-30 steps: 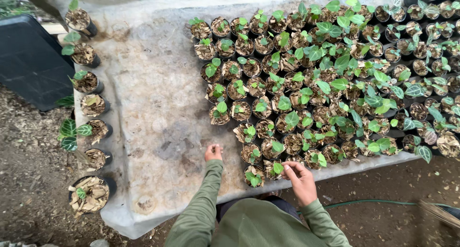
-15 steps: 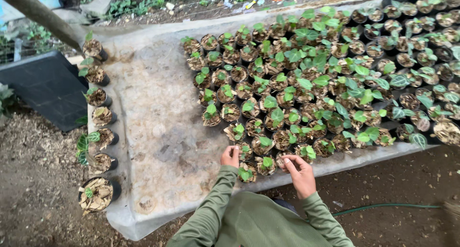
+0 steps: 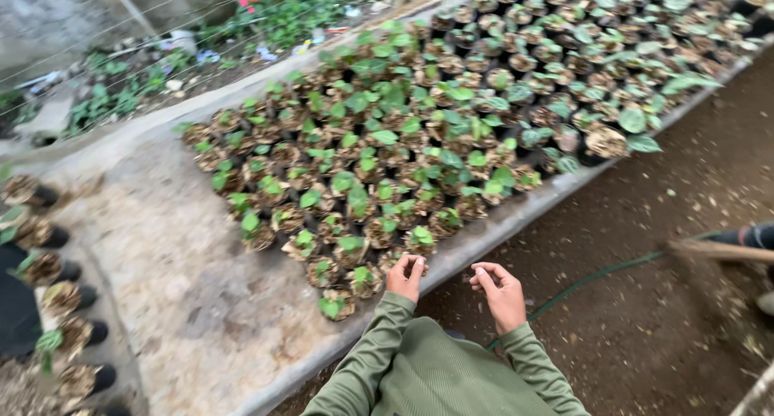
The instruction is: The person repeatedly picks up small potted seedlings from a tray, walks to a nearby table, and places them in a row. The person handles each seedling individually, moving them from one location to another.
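Note:
My left hand point(image 3: 405, 277) hovers at the near edge of a raised bed, fingers loosely bent, just in front of the nearest seedling bags point(image 3: 355, 275). It grips nothing that I can see. My right hand point(image 3: 500, 295) is off the bed, above the dirt path, fingers curled loosely and empty. Both arms wear olive green sleeves. A dense block of small black bags with green-leaved seedlings point(image 3: 419, 142) fills the bed's middle and far right.
A grey plastic sheet point(image 3: 177, 295) covers the bed's bare left part. A separate row of seedling bags point(image 3: 56, 303) lines the far left. A green hose point(image 3: 597, 275) lies on the path. At right, another person's sleeve point(image 3: 754, 237) and a wooden handle point(image 3: 717, 251) reach in.
The view has swung and tilted, so the bed now runs diagonally. Both hands have drawn back from the seedling bags to the bed's near edge, the right one over the path.

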